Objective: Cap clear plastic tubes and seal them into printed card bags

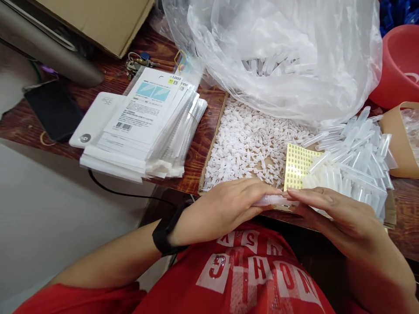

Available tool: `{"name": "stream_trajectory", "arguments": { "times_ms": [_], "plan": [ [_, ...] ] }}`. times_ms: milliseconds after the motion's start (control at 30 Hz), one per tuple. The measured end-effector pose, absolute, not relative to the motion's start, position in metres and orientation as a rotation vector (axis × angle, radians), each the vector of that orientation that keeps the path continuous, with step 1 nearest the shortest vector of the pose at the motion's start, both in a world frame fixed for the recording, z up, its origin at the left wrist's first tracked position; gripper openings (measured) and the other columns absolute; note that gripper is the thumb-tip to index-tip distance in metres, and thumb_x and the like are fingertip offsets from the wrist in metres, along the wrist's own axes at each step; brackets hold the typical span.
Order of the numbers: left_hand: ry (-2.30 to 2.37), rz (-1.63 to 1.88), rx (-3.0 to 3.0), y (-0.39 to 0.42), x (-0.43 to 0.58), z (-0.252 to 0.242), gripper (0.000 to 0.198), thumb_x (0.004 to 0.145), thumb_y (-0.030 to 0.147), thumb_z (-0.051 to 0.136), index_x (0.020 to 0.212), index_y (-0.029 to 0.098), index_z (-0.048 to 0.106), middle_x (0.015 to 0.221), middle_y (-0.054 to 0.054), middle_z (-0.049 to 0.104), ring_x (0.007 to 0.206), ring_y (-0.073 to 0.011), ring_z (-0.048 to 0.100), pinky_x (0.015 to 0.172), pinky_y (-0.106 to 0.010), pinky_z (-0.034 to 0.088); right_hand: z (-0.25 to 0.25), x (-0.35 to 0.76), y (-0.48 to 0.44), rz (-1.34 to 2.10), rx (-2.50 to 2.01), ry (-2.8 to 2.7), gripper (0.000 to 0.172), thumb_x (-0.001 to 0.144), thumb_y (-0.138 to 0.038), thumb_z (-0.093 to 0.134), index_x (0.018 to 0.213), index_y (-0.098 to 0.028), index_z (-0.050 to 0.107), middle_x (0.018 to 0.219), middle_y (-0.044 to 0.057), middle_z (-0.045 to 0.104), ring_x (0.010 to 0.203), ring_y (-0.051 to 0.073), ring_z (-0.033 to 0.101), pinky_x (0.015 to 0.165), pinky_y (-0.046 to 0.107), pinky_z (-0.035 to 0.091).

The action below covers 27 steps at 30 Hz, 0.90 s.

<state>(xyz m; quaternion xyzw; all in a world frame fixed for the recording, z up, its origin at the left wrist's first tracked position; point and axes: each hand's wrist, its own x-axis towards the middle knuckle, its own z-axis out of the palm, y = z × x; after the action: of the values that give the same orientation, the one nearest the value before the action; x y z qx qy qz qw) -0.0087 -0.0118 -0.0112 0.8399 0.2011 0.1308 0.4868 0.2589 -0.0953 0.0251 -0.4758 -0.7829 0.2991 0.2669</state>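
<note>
My left hand (229, 205), with a black band at the wrist, is closed around a small translucent tube (270, 200) just in front of the tray's near edge. The tube points right, and its right end meets the fingertips of my right hand (337, 213), whose fingers are pressed together on it. Behind my hands, many small white plastic pieces (242, 139) fill the shallow cardboard tray (214, 137). A yellow sheet of small round stickers (296, 168) lies on the tray, beside a heap of clear tubes (360, 157) at the right.
A large clear plastic bag (278, 52) of tubes stands behind the tray. Stacked printed packets (140, 117), a white flat device (94, 117), a black phone (54, 109) and keys (135, 63) lie left. A red bowl (396, 65) and a brown container (401, 139) stand right.
</note>
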Motion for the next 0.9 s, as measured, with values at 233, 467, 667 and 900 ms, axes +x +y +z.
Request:
{"name": "stream_trajectory", "arguments": {
  "times_ms": [233,467,667,900],
  "plan": [
    [0.549,0.264,1.860,-0.013,-0.007,-0.005,0.032,0.115,0.033,0.048,0.141,0.021,0.062,0.138,-0.008,0.071,0.126,-0.0218,0.066,0.111,-0.036,0.048,0.026,0.258,-0.096,0.801,-1.248,-2.154,0.068,0.104,-0.009,0.061,0.163,-0.038,0.047,0.134,0.000,0.077,0.116,0.016,0.076,0.094,0.026,0.064],
    [0.795,0.272,1.317,-0.020,0.003,-0.002,0.035,0.107,0.056,0.057,0.112,0.022,0.062,0.088,0.002,0.058,0.079,-0.0155,0.053,0.075,-0.029,0.047,-0.001,0.243,-0.102,0.900,-1.280,-1.613,0.065,0.101,0.000,0.060,0.150,-0.042,0.061,0.132,-0.003,0.078,0.119,0.016,0.076,0.102,0.032,0.065],
    [0.721,0.393,0.967,-0.023,0.021,-0.006,0.030,0.098,0.048,0.074,0.100,0.020,0.065,0.080,0.005,0.052,0.072,-0.0121,0.043,0.071,-0.025,0.041,-0.017,0.231,-0.099,0.304,-1.293,-1.948,0.079,0.092,0.006,0.070,0.157,-0.036,0.055,0.131,0.001,0.078,0.116,0.019,0.075,0.101,0.035,0.064],
    [0.776,0.343,0.981,-0.022,0.021,-0.005,0.033,0.100,0.049,0.071,0.088,0.020,0.061,0.076,0.007,0.052,0.072,-0.0108,0.048,0.079,-0.025,0.046,-0.014,0.230,-0.094,0.078,-1.262,-1.991,0.084,0.089,0.007,0.075,0.161,-0.027,0.050,0.122,0.005,0.078,0.111,0.016,0.074,0.097,0.031,0.064]
  ]
}}
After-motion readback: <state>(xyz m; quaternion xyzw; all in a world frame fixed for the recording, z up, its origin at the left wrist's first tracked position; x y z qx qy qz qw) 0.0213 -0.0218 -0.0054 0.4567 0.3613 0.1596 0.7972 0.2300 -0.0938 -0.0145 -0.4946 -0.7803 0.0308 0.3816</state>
